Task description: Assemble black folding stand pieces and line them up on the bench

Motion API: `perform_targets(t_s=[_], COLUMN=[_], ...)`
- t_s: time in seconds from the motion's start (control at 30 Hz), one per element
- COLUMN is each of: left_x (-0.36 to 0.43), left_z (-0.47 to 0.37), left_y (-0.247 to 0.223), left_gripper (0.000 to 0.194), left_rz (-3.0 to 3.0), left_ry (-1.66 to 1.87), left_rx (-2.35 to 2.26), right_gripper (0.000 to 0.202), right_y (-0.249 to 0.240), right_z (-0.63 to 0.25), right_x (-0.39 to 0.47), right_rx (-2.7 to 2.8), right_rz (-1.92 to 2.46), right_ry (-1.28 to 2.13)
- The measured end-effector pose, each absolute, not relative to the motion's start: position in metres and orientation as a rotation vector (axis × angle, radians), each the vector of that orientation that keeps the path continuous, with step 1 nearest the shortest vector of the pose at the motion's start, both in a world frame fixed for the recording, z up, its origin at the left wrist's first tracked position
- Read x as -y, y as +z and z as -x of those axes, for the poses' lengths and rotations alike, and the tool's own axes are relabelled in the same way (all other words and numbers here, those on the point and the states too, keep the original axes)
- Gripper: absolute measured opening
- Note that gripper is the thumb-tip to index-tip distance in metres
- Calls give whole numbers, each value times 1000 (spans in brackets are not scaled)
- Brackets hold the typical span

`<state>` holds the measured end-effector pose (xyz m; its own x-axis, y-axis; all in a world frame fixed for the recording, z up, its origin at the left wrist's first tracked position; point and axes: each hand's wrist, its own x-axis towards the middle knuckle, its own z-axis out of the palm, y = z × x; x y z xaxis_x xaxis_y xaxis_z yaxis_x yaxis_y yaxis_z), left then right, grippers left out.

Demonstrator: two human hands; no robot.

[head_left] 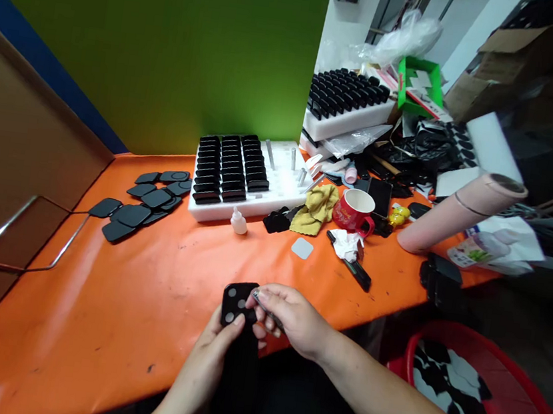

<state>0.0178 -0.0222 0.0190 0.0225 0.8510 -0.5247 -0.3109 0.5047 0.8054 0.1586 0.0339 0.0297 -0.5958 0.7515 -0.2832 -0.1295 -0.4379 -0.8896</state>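
My left hand [215, 342] grips a flat black rounded-corner plate [230, 301] with several round grey dots on its face. The plate is held upright near the table's front edge, its lower part hidden by my fingers. My right hand [288, 312] is closed in a pinch around a slim tool [256, 294] with a shiny tip, which sits at the plate's upper right corner. Most of that tool is covered by the fingers, so its kind does not show. Beyond the hands lie a small white dropper bottle [239, 222] and a thin grey square [302, 248].
Ahead stands a white foam tray [233, 210] holding rows of black pieces. Loose black plates [134, 215] lie at left beside a wire frame [30, 267]. To the right are a yellow cloth [314, 210], a red mug [349, 210] and a pink cylinder [449, 218]. A red basin [530, 393] is below.
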Motion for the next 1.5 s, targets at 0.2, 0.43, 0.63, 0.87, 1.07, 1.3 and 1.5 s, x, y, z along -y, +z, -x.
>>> perform_targets(t_s=[0.2, 0.43, 0.63, 0.87, 1.07, 1.3, 1.5], left_x=[25, 37, 39, 43, 25, 15, 19], left_z=[-13, -12, 1, 3, -2, -4, -6], left_y=[25, 22, 22, 26, 24, 25, 22], left_gripper=[34, 27, 41, 48, 25, 28, 25], left_rz=[-813, -1582, -2216, -2152, -888, -483, -671], left_ry=[1047, 983, 924, 915, 1157, 1271, 1355], left_rx=[-1407, -1731, -1640, -1572, -1622, -1402, -1505], right_gripper=[37, 38, 32, 24, 26, 26, 22], right_y=[44, 40, 45, 43, 47, 50, 37], right_z=[-161, -164, -168, -163, -166, -173, -162], right_x=[-29, -25, -28, -26, -26, -28, -17], right_rx=[1492, 1443, 1116, 818, 809, 1571, 1152], right_rz=[1100, 1187, 1122, 970, 767, 1057, 1021], right_ry=[1752, 1974, 2359, 2394, 2335, 1482, 1802])
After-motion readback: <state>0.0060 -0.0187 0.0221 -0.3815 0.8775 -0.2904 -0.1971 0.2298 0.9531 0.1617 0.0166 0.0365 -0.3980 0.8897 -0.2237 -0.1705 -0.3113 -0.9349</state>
